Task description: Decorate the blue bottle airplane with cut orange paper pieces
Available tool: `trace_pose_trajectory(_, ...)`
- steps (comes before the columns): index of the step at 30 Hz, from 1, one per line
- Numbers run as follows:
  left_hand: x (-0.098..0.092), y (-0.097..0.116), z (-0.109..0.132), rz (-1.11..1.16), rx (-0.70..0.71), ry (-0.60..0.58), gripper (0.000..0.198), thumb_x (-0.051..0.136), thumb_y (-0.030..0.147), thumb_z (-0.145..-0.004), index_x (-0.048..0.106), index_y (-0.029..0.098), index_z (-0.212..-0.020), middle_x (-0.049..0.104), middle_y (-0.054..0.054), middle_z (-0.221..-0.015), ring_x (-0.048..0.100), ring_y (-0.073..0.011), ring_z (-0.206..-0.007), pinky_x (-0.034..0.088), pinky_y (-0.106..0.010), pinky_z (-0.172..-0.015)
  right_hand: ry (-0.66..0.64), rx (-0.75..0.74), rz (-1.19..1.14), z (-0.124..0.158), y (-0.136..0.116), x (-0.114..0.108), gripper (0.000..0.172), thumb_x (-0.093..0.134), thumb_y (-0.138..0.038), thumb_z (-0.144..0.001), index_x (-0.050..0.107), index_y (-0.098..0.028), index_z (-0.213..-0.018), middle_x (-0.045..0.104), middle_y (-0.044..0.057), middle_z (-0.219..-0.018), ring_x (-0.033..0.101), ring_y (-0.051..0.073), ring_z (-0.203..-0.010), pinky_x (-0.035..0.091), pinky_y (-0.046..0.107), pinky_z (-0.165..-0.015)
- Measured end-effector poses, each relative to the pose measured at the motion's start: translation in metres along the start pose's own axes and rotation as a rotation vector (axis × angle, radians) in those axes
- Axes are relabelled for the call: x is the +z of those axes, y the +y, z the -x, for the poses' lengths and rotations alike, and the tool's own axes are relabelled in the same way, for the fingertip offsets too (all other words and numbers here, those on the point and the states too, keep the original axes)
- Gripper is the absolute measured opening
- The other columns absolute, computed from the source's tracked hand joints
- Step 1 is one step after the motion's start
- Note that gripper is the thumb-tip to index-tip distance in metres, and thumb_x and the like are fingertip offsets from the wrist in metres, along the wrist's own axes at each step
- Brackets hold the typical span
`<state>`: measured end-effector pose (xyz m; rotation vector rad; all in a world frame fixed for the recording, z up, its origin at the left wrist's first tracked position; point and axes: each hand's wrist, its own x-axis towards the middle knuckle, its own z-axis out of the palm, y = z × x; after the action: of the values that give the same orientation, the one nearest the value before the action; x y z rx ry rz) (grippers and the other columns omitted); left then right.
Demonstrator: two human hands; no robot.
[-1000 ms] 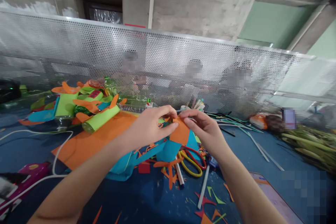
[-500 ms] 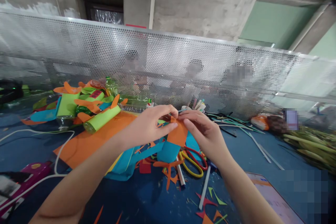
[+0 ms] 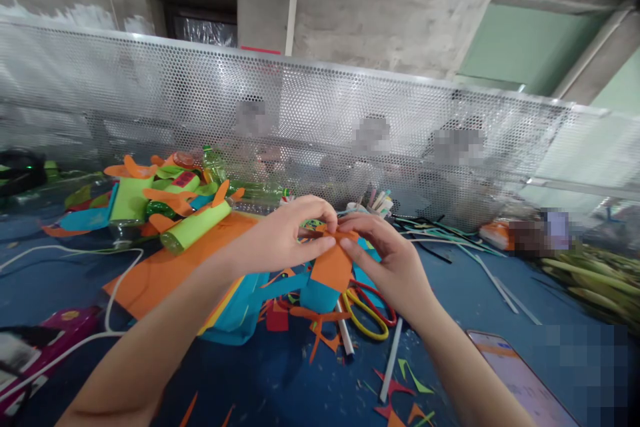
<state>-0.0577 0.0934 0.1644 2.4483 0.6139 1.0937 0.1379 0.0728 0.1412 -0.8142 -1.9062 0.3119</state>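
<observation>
Between my hands is a paper model plane (image 3: 333,270), with an orange wrap, a blue band, blue side pieces and an orange propeller-like piece at its near end. My left hand (image 3: 295,233) pinches its far end from the left with thumb and forefinger. From the right, my right hand (image 3: 383,250) closes its fingertips on the same orange far end. The fingertips nearly meet there, and they hide what lies between them. Just beside the plane on the table, scissors (image 3: 367,313) with red and yellow handles lie partly under it.
Paper-wrapped bottle planes (image 3: 195,223) are heaped at the left, by orange sheets (image 3: 150,280). Paper scraps (image 3: 395,387) and white sticks (image 3: 390,360) lie in front. A phone (image 3: 515,373) is at the right. A perforated metal screen (image 3: 320,107) stands behind, with people beyond it.
The plane's near end has tipped slightly down and its orange top shows more. My fingers have shifted a little at its far end, both hands still on it.
</observation>
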Motion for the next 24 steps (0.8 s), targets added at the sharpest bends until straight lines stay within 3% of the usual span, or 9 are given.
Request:
trace_pose_trajectory(12,0.0028,0.0028,0.0000,0.035,-0.051,-0.017,0.004,0.047,0.022,-0.085,0.049,0.020,-0.088,0.055,-0.004,-0.097,0.055,-0.0157,-0.094,0.052,-0.026,-0.074,-0.001,-0.047,0.225,0.0031,-0.0081,-0.0041,0.020,0.058,-0.025,-0.084,0.065,-0.028,-0.103,0.059,0.006,-0.109,0.053,0.021,-0.106,0.043,0.041,-0.094)
trace_pose_trajectory(18,0.0021,0.0037,0.0006,0.089,-0.034,-0.022,0.001,0.047,0.020,-0.085,0.046,0.020,-0.085,0.055,-0.005,-0.107,0.054,-0.0156,-0.100,0.051,-0.026,-0.078,-0.010,-0.062,0.252,0.0026,-0.0091,-0.0034,0.020,0.056,-0.025,-0.085,0.063,-0.027,-0.104,0.060,0.005,-0.109,0.053,0.021,-0.107,0.043,0.042,-0.094)
trace_pose_trajectory(24,0.0016,0.0013,-0.0003,0.039,0.015,-0.013,0.003,0.049,0.020,-0.085,0.047,0.019,-0.083,0.055,-0.005,-0.105,0.053,-0.0154,-0.099,0.049,-0.030,-0.081,0.065,0.022,0.181,0.0065,-0.0079,-0.0034,0.020,0.061,-0.027,-0.082,0.051,-0.024,-0.099,0.059,0.004,-0.102,0.057,0.020,-0.099,0.046,0.040,-0.087)
